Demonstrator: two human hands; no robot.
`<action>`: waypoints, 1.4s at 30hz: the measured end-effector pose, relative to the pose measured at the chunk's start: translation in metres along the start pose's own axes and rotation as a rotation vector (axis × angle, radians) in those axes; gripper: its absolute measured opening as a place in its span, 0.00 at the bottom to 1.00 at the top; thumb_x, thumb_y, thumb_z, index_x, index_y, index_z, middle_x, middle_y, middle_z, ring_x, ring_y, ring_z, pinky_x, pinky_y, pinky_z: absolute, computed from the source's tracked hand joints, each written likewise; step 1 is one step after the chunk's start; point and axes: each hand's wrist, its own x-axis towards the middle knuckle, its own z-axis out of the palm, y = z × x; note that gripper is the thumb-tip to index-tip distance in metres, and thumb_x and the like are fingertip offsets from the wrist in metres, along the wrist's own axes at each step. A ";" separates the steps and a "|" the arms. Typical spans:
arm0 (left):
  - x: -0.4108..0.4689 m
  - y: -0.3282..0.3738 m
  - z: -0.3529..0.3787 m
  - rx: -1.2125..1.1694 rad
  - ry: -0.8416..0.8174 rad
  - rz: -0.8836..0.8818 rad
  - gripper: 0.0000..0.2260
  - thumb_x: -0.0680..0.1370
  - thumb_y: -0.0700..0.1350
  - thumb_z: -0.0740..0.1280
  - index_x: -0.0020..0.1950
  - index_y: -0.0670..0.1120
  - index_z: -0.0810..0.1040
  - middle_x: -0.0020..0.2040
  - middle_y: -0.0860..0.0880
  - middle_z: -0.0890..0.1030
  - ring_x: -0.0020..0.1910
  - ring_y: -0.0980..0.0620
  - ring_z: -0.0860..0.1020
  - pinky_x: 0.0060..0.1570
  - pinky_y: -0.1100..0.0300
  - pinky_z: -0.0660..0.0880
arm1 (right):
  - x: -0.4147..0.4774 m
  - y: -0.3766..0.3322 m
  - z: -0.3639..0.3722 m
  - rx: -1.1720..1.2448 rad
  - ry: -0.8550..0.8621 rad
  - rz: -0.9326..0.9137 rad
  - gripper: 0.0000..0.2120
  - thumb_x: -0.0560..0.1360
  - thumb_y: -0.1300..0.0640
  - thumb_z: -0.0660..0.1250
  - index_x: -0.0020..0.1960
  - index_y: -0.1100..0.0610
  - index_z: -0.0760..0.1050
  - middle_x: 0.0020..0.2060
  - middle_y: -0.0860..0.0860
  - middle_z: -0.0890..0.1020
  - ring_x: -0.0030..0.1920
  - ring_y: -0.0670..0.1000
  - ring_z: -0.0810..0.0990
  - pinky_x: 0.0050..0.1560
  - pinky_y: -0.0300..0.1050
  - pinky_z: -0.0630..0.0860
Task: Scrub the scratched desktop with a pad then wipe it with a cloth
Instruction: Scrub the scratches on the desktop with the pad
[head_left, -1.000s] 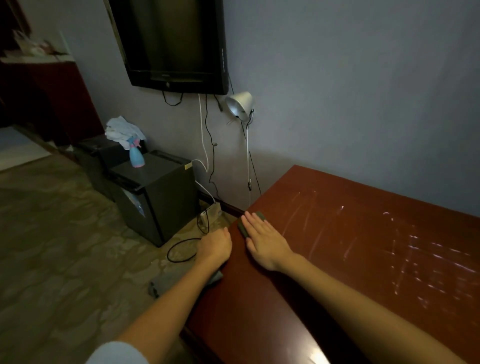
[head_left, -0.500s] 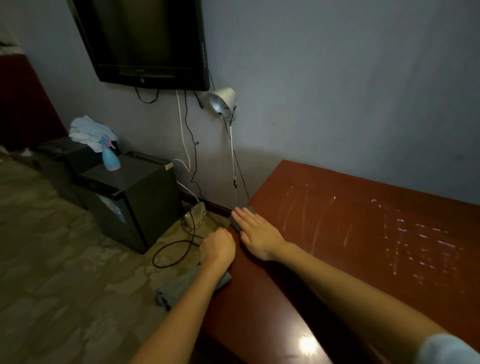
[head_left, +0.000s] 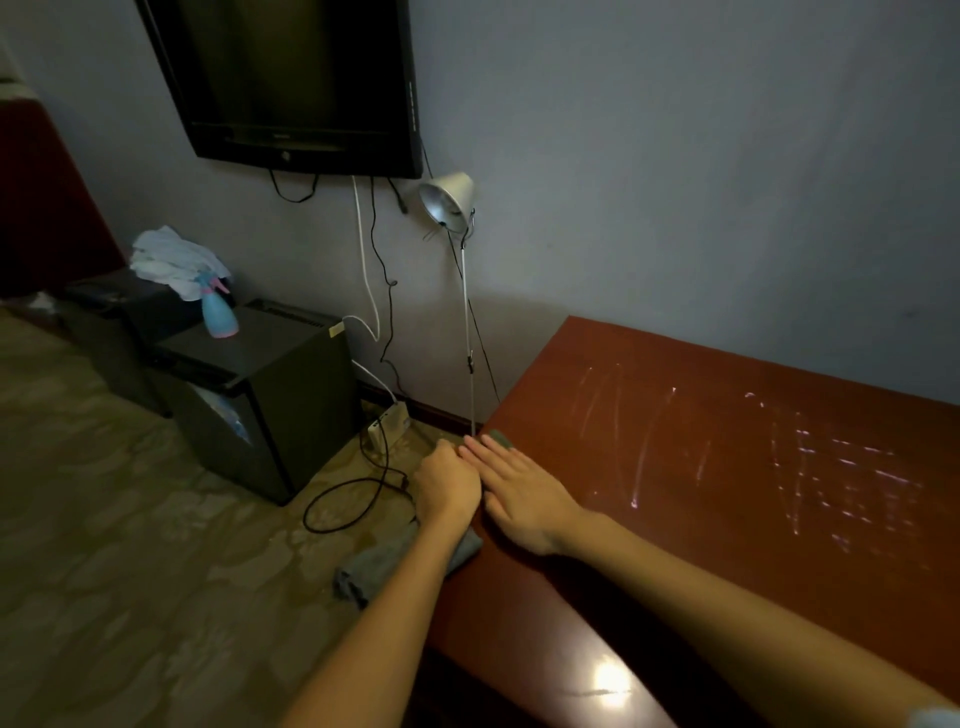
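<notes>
A reddish-brown desktop (head_left: 701, 509) fills the right half of the view, with pale scratch marks (head_left: 810, 467) across its middle and right. My right hand (head_left: 519, 493) lies flat with straight fingers near the desk's left edge, pressing a dark green pad (head_left: 500, 437) whose tip shows past my fingertips. My left hand (head_left: 448, 486) is curled at the desk's left edge, gripping a grey cloth (head_left: 374, 569) that hangs down below my wrist over the floor.
A clip lamp (head_left: 448, 200) on a thin pole stands by the desk's far left corner. A black mini fridge (head_left: 260, 395) with a blue spray bottle (head_left: 218, 314) and white rags (head_left: 174, 257) sits left. Cables (head_left: 353, 493) and a power strip (head_left: 387, 426) lie on the floor.
Both hands have shifted slightly together along the desk's left edge; my left hand moved closer to my right. The view has swung left and back.
</notes>
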 end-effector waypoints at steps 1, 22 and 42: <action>0.000 0.000 -0.001 -0.082 0.029 -0.015 0.13 0.82 0.43 0.54 0.61 0.44 0.74 0.58 0.41 0.79 0.58 0.41 0.77 0.54 0.52 0.72 | 0.009 -0.001 -0.001 0.005 -0.017 -0.008 0.29 0.78 0.47 0.40 0.78 0.53 0.44 0.78 0.48 0.46 0.77 0.47 0.42 0.73 0.41 0.38; 0.005 -0.007 0.006 0.106 -0.011 0.084 0.16 0.82 0.41 0.51 0.68 0.46 0.70 0.61 0.43 0.78 0.59 0.43 0.76 0.56 0.51 0.73 | 0.075 0.049 -0.014 -0.053 -0.070 0.114 0.25 0.83 0.53 0.46 0.78 0.55 0.47 0.78 0.52 0.49 0.77 0.51 0.44 0.75 0.46 0.43; 0.048 0.051 0.035 0.294 -0.148 0.150 0.16 0.84 0.46 0.48 0.66 0.44 0.69 0.64 0.43 0.75 0.62 0.43 0.74 0.56 0.51 0.70 | 0.092 0.128 -0.032 -0.091 -0.039 0.225 0.26 0.83 0.52 0.46 0.78 0.53 0.41 0.78 0.51 0.44 0.77 0.51 0.43 0.74 0.44 0.43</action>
